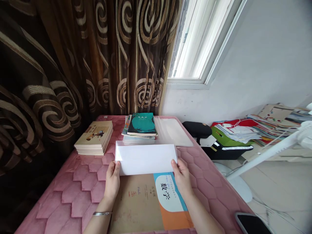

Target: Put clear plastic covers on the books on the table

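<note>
My pink quilted bed has a stack of tan books on the left and a pile of books at the back, with a green book on top. A clear plastic sleeve lies beside the pile, and a math book lies close to me.

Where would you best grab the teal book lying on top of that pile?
Probably by its near edge, reaching in from the person's side over the white sheet. The teal book lies flat on top of the pile, and that edge looks exposed, so thumb on the cover should lift it cleanly.
</note>
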`<state>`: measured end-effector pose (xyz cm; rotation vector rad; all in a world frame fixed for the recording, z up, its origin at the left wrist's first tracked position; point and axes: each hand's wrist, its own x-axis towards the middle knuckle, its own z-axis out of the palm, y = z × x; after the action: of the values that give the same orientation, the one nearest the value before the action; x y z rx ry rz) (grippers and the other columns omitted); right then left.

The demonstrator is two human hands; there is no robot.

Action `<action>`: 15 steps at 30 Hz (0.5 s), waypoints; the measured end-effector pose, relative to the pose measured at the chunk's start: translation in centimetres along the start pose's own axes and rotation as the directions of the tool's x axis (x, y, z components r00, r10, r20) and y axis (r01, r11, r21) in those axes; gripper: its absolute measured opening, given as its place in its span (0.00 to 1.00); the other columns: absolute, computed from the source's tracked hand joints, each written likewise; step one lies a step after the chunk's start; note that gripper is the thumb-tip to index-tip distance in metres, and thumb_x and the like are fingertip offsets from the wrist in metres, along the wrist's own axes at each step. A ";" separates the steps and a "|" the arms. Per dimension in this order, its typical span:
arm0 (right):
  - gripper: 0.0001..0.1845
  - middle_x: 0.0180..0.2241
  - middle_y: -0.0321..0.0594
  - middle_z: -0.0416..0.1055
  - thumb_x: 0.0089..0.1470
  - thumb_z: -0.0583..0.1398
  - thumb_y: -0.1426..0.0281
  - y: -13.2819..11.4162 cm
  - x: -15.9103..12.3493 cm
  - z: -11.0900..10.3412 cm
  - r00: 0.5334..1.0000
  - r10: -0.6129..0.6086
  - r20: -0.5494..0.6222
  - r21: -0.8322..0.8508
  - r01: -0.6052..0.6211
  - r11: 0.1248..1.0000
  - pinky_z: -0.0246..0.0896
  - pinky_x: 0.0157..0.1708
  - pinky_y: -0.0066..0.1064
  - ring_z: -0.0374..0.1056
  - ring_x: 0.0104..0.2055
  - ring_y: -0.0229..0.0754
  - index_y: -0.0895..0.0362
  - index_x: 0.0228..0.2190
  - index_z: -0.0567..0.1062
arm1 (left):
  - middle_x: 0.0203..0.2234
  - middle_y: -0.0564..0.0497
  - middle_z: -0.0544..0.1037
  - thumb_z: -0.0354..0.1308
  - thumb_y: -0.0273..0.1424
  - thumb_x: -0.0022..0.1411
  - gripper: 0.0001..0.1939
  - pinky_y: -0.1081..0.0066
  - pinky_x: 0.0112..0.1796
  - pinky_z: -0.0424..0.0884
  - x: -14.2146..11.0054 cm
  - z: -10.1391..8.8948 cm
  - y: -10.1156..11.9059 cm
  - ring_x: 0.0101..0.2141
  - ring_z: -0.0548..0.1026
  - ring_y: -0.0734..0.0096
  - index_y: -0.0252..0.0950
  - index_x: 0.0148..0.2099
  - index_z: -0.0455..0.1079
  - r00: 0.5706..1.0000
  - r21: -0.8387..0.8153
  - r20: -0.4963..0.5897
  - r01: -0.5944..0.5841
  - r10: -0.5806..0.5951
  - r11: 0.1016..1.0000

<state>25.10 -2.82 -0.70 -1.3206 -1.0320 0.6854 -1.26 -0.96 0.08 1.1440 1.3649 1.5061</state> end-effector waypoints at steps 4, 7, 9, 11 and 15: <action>0.23 0.20 0.31 0.58 0.50 0.59 0.49 -0.1 -0.1 0.1 1.000 0.000 -0.001 0.004 0.000 1.000 0.49 0.22 0.28 0.52 0.23 0.36 0.55 0.20 0.63 | 0.23 0.54 0.68 0.57 0.54 0.52 0.23 0.74 0.28 0.62 0.0 0.1 0.0 0.27 0.64 0.71 0.37 0.29 0.65 1.000 -0.035 -0.009 0.015 -0.015 0.999; 0.20 0.23 0.33 0.62 0.50 0.60 0.51 -0.2 -0.2 0.0 1.000 -0.009 0.005 0.058 0.008 0.998 0.53 0.24 0.28 0.55 0.25 0.38 0.55 0.24 0.67 | 0.22 0.55 0.67 0.57 0.54 0.52 0.24 0.75 0.27 0.61 0.2 0.0 -0.3 0.25 0.62 0.73 0.36 0.28 0.64 1.000 0.004 -0.026 0.000 0.000 1.000; 0.19 0.24 0.34 0.63 0.50 0.60 0.51 -0.2 -0.2 0.0 1.000 -0.006 0.009 0.076 0.005 0.997 0.53 0.25 0.28 0.56 0.26 0.38 0.55 0.25 0.68 | 0.22 0.55 0.67 0.57 0.54 0.52 0.24 0.75 0.27 0.61 0.2 0.0 -0.5 0.25 0.62 0.73 0.36 0.28 0.64 1.000 0.022 -0.028 -0.007 0.008 1.000; 0.20 0.23 0.33 0.62 0.51 0.60 0.52 0.0 -0.1 -0.1 1.000 -0.009 0.008 0.073 0.009 0.997 0.52 0.25 0.28 0.55 0.26 0.38 0.55 0.24 0.66 | 0.22 0.55 0.66 0.56 0.54 0.53 0.24 0.75 0.27 0.60 0.2 -0.1 -0.5 0.26 0.61 0.73 0.36 0.28 0.63 1.000 0.025 -0.023 -0.008 0.009 1.000; 0.20 0.23 0.33 0.61 0.52 0.59 0.51 0.4 0.0 -0.1 1.000 -0.018 0.005 0.047 0.017 0.999 0.51 0.25 0.28 0.55 0.27 0.38 0.55 0.23 0.65 | 0.22 0.55 0.66 0.57 0.54 0.52 0.23 0.75 0.28 0.61 0.1 0.0 -0.2 0.26 0.62 0.73 0.37 0.27 0.62 1.000 -0.009 -0.008 0.010 -0.010 1.000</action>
<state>25.26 -2.83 -1.12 -1.2680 -1.0249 0.6966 -1.32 -0.82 -0.12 1.1255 1.3661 1.5097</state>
